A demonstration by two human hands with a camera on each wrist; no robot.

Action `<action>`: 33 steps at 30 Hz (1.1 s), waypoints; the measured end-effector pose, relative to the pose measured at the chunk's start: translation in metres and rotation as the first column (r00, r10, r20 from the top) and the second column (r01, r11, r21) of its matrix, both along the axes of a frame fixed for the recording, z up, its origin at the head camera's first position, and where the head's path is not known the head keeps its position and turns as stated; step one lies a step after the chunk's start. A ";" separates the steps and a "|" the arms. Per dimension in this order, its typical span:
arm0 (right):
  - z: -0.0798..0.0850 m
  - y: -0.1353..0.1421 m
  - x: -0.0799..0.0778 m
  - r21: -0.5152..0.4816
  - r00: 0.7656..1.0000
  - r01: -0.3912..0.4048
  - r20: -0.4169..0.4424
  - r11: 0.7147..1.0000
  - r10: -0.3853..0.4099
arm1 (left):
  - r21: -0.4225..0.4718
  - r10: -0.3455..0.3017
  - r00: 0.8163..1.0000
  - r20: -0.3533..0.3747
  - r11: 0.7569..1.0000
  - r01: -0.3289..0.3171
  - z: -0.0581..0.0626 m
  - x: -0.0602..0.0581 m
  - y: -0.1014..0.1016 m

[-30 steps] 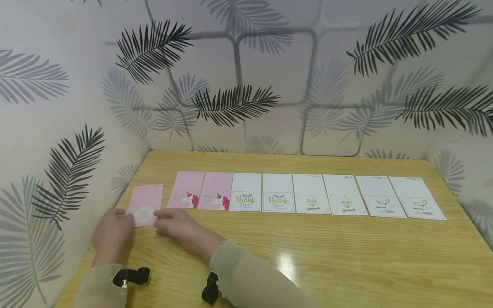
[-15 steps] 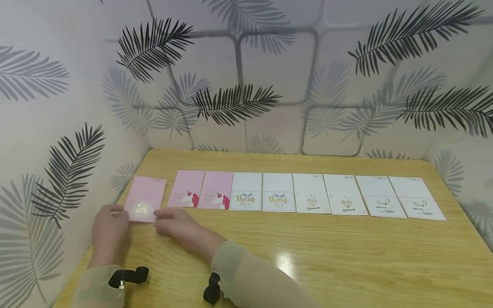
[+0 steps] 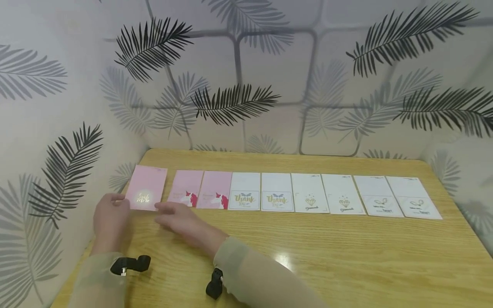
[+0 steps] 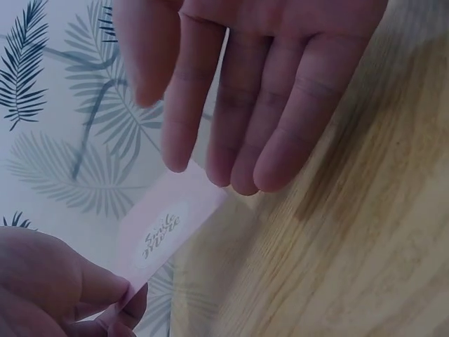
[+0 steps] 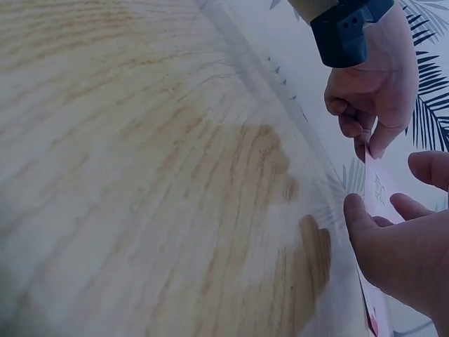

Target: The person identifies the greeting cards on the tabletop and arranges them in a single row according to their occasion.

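A pink card (image 3: 146,188) with gold "Smile More" lettering stands at the table's left end. My left hand (image 3: 109,220) pinches its front left corner between thumb and fingers, plainly so in the left wrist view, where that hand (image 4: 49,288) is at lower left. The card's near edge looks raised from the wood. My right hand (image 3: 182,220) has its fingertips at the front right corner. Those fingers are straight in the left wrist view, the thumb apart; whether they touch the card I cannot tell. In the right wrist view the right hand (image 5: 407,260) hides part of the card.
A row of cards runs to the right: pink unicorn cards (image 3: 213,190), white "Thank You" cards (image 3: 246,182), diamond cards (image 3: 308,188) and winged-heart cards (image 3: 410,192), two of each. A feather-patterned wall (image 3: 269,128) borders the wooden table (image 3: 327,261) behind and at left.
The pink card has moved away from me, toward the back of the table, level with the row. Both hands have shifted slightly that way with it.
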State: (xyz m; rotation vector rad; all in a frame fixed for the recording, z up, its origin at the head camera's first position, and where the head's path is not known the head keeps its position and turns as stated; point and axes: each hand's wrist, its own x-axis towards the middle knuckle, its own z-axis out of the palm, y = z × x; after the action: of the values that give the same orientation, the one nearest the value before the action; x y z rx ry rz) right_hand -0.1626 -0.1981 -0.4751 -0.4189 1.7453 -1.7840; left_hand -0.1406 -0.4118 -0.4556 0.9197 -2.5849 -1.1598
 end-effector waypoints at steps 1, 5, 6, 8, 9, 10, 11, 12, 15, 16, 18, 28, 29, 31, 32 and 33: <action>0.000 0.000 -0.001 -0.004 1.000 0.005 0.001 1.000 -0.005 | 0.000 0.001 1.000 0.003 1.000 -0.001 0.000 -0.003 0.000; 0.002 0.001 -0.003 -0.008 1.000 0.016 0.001 1.000 -0.015 | -0.005 -0.017 1.000 -0.011 1.000 0.017 -0.001 -0.011 0.000; 0.002 0.001 -0.003 -0.006 1.000 0.019 0.002 1.000 -0.019 | -0.005 -0.024 1.000 -0.017 1.000 0.024 -0.001 -0.012 0.000; 0.002 0.001 -0.004 -0.008 1.000 0.020 0.003 1.000 -0.020 | 0.003 -0.034 0.999 -0.028 0.999 0.034 -0.001 -0.015 0.001; 0.002 0.001 -0.004 -0.008 1.000 0.022 0.004 1.000 -0.022 | 0.008 -0.038 0.999 -0.028 0.999 0.038 -0.001 -0.016 0.002; 0.002 0.001 -0.005 -0.007 1.000 0.023 0.009 1.000 -0.023 | 0.008 -0.040 0.999 -0.025 0.999 0.040 -0.001 -0.017 0.002; 0.001 0.001 -0.005 -0.008 1.000 0.023 0.015 1.000 -0.023 | 0.017 -0.042 0.999 -0.021 0.999 0.042 -0.001 -0.018 0.003; 0.001 0.001 -0.005 -0.006 1.000 0.024 0.018 1.000 -0.024 | 0.027 -0.040 0.999 -0.016 0.999 0.040 -0.001 -0.019 0.004; 0.001 0.001 -0.005 -0.007 0.999 0.023 0.027 1.000 -0.023 | 0.023 -0.043 0.999 0.005 0.999 0.043 -0.002 -0.022 0.005; 0.000 0.001 -0.005 -0.008 0.999 0.022 0.027 1.000 -0.022 | 0.023 -0.044 0.999 0.009 0.999 0.043 -0.003 -0.022 0.006; -0.001 0.000 -0.006 -0.011 0.999 0.020 0.030 1.000 -0.019 | 0.012 -0.046 0.999 0.017 0.999 0.046 -0.004 -0.023 0.006; -0.006 0.000 -0.010 0.093 0.998 -0.037 -0.041 0.995 0.041 | 0.008 -0.028 0.996 0.083 1.000 0.028 -0.009 -0.029 0.004; -0.006 0.000 -0.011 0.075 0.998 -0.048 -0.025 0.996 0.050 | 0.003 -0.029 0.996 0.084 1.000 0.029 -0.010 -0.029 0.003; -0.007 -0.003 -0.012 0.017 0.998 -0.062 0.026 0.998 0.062 | -0.009 -0.032 0.996 0.083 0.999 0.033 -0.013 -0.029 0.001; -0.008 -0.004 -0.013 -0.026 0.996 -0.072 0.059 0.997 0.074 | -0.015 -0.033 0.996 0.079 0.999 0.034 -0.014 -0.028 0.000; -0.009 -0.006 -0.014 -0.065 0.992 -0.080 0.091 0.995 0.085 | -0.025 -0.035 0.997 0.076 0.999 0.037 -0.016 -0.028 -0.001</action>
State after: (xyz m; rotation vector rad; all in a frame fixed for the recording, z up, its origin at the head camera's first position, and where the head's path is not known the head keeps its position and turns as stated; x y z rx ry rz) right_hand -0.1761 -0.2039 -0.4838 -0.4196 1.5897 -1.7731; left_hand -0.1688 -0.4127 -0.4716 0.9328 -2.6801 -1.1183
